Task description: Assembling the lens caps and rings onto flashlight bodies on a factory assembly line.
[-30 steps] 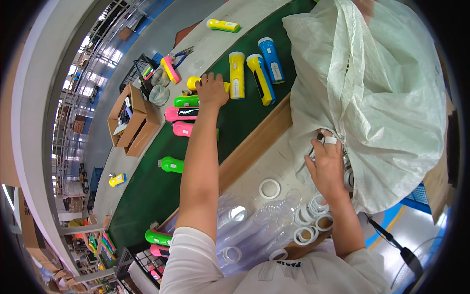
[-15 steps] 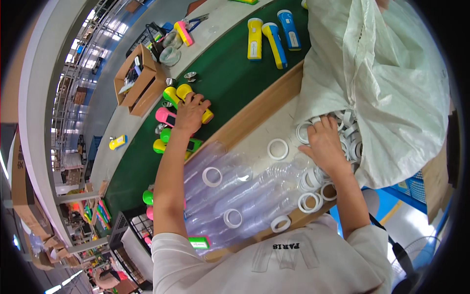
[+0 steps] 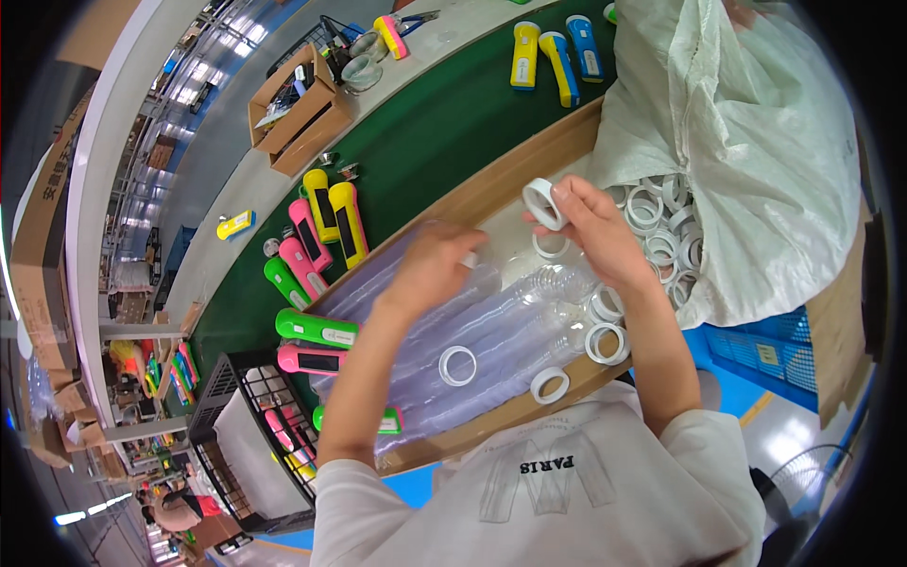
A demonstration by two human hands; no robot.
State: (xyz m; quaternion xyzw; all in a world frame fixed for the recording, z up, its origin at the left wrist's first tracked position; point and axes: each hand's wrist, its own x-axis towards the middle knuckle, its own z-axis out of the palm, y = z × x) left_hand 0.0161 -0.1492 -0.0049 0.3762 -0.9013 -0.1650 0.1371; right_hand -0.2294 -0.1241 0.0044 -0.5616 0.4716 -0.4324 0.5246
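My right hand (image 3: pixel 597 234) pinches a white plastic ring (image 3: pixel 531 200) between thumb and fingers, raised over the shallow cardboard tray (image 3: pixel 505 180). Blurred by motion, my left hand (image 3: pixel 427 269) is over the clear plastic tubes (image 3: pixel 510 321) in that tray. A small white edge, which looks like part of another ring (image 3: pixel 470 259), shows at its closed fingertips. Further rings lie on the tubes, among them a single ring (image 3: pixel 457 366). More white rings (image 3: pixel 666 222) spill from the mouth of a white woven sack (image 3: pixel 737 189) at the right.
Yellow, pink and green flashlights (image 3: pixel 348 225) line the green work surface (image 3: pixel 425 142) left of the tray; more flashlights (image 3: pixel 557 66) lie at the far side. A cardboard box (image 3: pixel 300 118) stands beyond. Near left is a black crate (image 3: pixel 255 454), and a blue crate (image 3: pixel 765 354) sits lower right.
My left hand has left the yellow flashlight and come right, over the tubes. My right hand has drawn back from the sack's mouth with a ring. The view has shifted slightly.
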